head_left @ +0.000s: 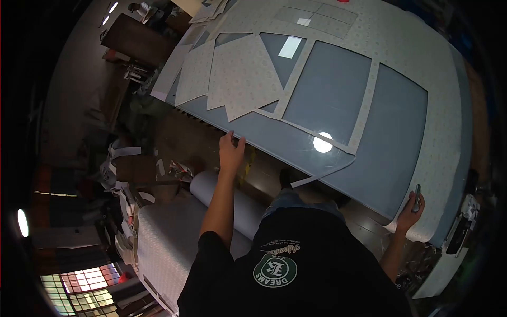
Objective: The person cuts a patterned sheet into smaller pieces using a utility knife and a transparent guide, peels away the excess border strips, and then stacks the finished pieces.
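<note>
My right hand (407, 215) is closed around a box cutter (417, 197), which points up above the table's near right corner. It overlaps the lower right part of a pale patterned sheet (446, 127) with large rectangular openings. My left hand (231, 152) is at the near edge of the grey table (296, 150), fingers apart and nothing held. Just beyond its fingertips lies a loose cut piece (243, 74) of the same sheet, with a jagged lower edge. A thin strip (330, 172) curls from the sheet over the table's front edge.
Below my left arm lie a grey roll (203, 185) and a wide roll of pale patterned material (169, 227). Scraps (124, 198) are heaped at the left. More cut sheets (208, 10) lie at the table's far left end. A brown board (140, 39) stands beyond.
</note>
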A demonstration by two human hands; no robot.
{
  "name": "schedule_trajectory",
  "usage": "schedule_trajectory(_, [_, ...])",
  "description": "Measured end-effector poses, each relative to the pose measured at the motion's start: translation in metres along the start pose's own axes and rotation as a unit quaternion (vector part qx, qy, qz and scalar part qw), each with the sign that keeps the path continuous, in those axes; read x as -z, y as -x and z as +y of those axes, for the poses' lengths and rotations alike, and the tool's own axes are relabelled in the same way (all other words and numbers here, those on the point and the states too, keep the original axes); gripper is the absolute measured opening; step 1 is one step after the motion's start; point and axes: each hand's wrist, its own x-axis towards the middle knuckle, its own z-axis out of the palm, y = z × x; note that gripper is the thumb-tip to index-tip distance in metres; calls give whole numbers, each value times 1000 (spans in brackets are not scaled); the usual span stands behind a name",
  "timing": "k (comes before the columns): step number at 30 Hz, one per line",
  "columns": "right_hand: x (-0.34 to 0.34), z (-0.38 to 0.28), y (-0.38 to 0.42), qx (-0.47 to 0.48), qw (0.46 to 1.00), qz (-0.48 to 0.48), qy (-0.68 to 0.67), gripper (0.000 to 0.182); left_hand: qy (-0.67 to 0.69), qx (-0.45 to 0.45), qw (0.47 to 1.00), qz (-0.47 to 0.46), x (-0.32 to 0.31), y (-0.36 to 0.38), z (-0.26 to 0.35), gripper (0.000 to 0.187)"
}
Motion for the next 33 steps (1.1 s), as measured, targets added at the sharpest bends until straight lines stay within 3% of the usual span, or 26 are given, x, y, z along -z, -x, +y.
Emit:
schedule_trajectory(1, [-1, -2, 0, -10, 1000, 14, 14, 30, 7, 4, 1000, 5, -3, -23, -11, 55])
schedule_trajectory(3, [-4, -10, -1, 20, 998, 19, 53, 31, -52, 19, 998, -15, -10, -74, -32, 78])
schedule_trajectory(4, [-8, -13, 3, 39, 995, 28, 91, 31, -43, 19, 999, -11, -14, -97, -38, 78])
schedule_trajectory(6, [-16, -13, 16, 53, 988, 75, 124, 31, -111, 84, 989, -50, -25, -143, -43, 100])
schedule_trajectory(10, [-86, -43, 72, 43, 968, 158, 191, 30, -211, 73, 975, -6, -46, -204, -84, 116])
schedule_trajectory(13, [-171, -70, 125, 54, 985, 79, 143, 27, -123, 86, 986, -70, -20, -233, -90, 125])
schedule_trajectory(15, [-239, -98, 153, 56, 995, 39, 78, 25, -122, 125, 974, -147, -6, -249, -90, 119])
schedule_trajectory(16, [-268, -112, 161, 59, 998, -8, 14, 24, -116, 122, 974, -149, -1, -257, -93, 119])
schedule_trajectory(18, [-312, -128, 163, 76, 995, -65, 19, 24, -74, 165, 971, -153, 6, -266, -101, 106])
schedule_trajectory(19, [-331, -133, 160, 87, 988, -122, 21, 25, -68, 168, 971, -153, 2, -268, -111, 106])
schedule_trajectory(20, [-347, -132, 154, 91, 987, -127, 24, 25, 22, 152, 981, -116, -4, -269, -123, 98])
schedule_trajectory(21, [-365, -128, 146, 62, 986, -158, 2, 24, 108, 136, 982, -74, -7, -270, -134, 90])
schedule_trajectory(22, [-384, -130, 142, 30, 982, -186, -21, 24, 107, 141, 982, -71, -8, -272, -138, 90])
schedule_trajectory(24, [-425, -139, 132, 27, 981, -192, -21, 24, 233, 92, 958, -139, -13, -275, -140, 69])
schedule_trajectory(27, [-492, -173, 136, 8, 980, -200, -13, 24, 201, 46, 962, -179, 24, -278, -115, 61])
schedule_trajectory(29, [-532, -181, 142, -1, 979, -205, -6, 25, 202, 22, 966, -162, 34, -291, -120, 58])
schedule_trajectory(31, [-572, -182, 145, 85, 970, -226, -15, 26, 205, -8, 969, -140, 49, -312, -128, 56])
schedule_trajectory(33, [-609, -190, 151, 92, 967, -234, -34, 26, 236, 5, 964, -121, 73, -337, -150, 53])
